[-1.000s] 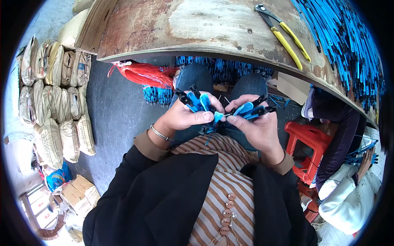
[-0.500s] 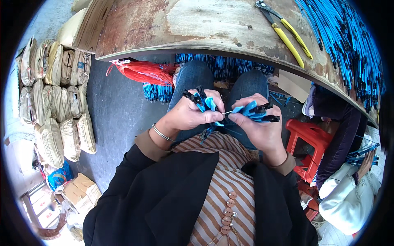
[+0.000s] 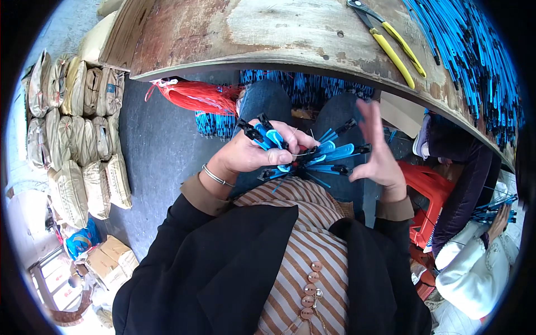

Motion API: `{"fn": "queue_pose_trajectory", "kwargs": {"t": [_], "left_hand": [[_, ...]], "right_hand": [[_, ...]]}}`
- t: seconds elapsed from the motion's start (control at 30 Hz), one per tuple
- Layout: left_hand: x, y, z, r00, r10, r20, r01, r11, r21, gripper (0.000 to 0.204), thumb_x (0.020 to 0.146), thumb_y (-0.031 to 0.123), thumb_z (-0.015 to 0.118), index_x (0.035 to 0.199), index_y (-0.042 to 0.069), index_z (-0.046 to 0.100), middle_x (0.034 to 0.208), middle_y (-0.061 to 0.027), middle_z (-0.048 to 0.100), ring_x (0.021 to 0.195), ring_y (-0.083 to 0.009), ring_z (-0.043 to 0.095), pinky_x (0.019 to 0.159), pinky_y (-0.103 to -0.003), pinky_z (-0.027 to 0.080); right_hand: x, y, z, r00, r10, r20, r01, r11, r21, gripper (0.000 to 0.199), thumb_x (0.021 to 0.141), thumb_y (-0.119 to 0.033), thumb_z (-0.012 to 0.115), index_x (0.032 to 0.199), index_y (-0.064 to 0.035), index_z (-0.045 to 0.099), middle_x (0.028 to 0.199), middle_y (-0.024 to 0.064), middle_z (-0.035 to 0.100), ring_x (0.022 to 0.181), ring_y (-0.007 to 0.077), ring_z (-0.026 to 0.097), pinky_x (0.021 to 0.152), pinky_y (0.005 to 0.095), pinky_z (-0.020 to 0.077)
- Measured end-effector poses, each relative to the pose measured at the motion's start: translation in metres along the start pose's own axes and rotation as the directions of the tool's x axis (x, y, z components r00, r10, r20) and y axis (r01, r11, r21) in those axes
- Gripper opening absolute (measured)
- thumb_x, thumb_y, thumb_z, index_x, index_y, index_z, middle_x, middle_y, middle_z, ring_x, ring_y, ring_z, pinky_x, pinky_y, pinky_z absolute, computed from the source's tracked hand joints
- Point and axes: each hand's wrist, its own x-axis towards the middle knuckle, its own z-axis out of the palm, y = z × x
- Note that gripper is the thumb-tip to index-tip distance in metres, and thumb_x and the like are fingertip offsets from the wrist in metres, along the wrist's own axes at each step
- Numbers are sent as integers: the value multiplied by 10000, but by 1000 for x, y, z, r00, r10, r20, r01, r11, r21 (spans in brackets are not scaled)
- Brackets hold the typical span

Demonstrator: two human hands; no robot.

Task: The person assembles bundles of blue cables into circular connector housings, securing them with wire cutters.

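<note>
My left hand (image 3: 251,153) grips a bundle of blue plastic strips (image 3: 335,152) with black ends, held over my lap. The strips fan out on both sides of my fingers, and a thin pale wire or cord crosses the middle by my thumb. What lies inside the left palm is hidden. Just right of the bundle, my right hand (image 3: 382,159) is off it, thumb and fingers apart and blurred by motion; nothing shows in it.
Pliers with yellow handles (image 3: 391,57) and a heap of blue strips (image 3: 469,61) lie on the wooden table (image 3: 279,28). A red stringy bundle (image 3: 192,100) sits below its edge. At right are a red stool (image 3: 427,178) and a co-worker's hand (image 3: 498,223) holding strips. Sacks (image 3: 70,184) are stacked at left.
My right hand has let go of the strips and moved right, its fingers opening. The bundle's right side now fans out freely. My left hand keeps its grip, shifted slightly left.
</note>
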Motion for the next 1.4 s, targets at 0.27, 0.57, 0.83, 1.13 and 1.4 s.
{"fn": "queue_pose_trajectory", "kwargs": {"t": [0.27,0.57,0.83,1.13,1.4], "left_hand": [[7,5,14,991,96,-91,-87,991,105,186,761,137,687,875,20,597,979,-157,602,802,-191,553,740,-332,459],[5,16,27,966,35,-254,45,952,304,164,727,58,694,845,23,586,832,-92,556,817,-203,547,738,-324,451],[6,4,23,959,219,-177,-149,928,341,177,725,80,700,830,23,570,893,-113,559,883,-239,552,845,-392,436],[13,17,1,953,184,241,-251,925,286,319,714,88,735,977,17,569,960,-97,552,890,-204,546,791,-334,459],[37,12,-35,961,-15,278,-29,988,154,321,649,193,793,838,15,605,876,-87,573,753,-179,563,675,-273,461]], "right_hand": [[11,8,77,994,108,34,-111,869,483,993,578,-143,840,1372,-48,251,1168,132,515,1093,219,502,945,364,385],[6,-6,92,979,179,-97,-120,894,431,256,684,-102,778,817,-56,564,753,-20,560,696,59,502,629,232,423],[11,-4,87,991,132,15,-127,908,399,250,710,20,714,843,-56,515,846,29,536,785,105,510,717,258,427],[30,-6,63,979,13,203,-88,926,367,243,676,-35,759,759,-66,532,758,42,593,731,125,573,674,262,467],[46,-13,62,916,-101,389,-47,934,353,223,662,-51,765,659,-44,541,867,130,664,759,178,632,692,282,503]]}}
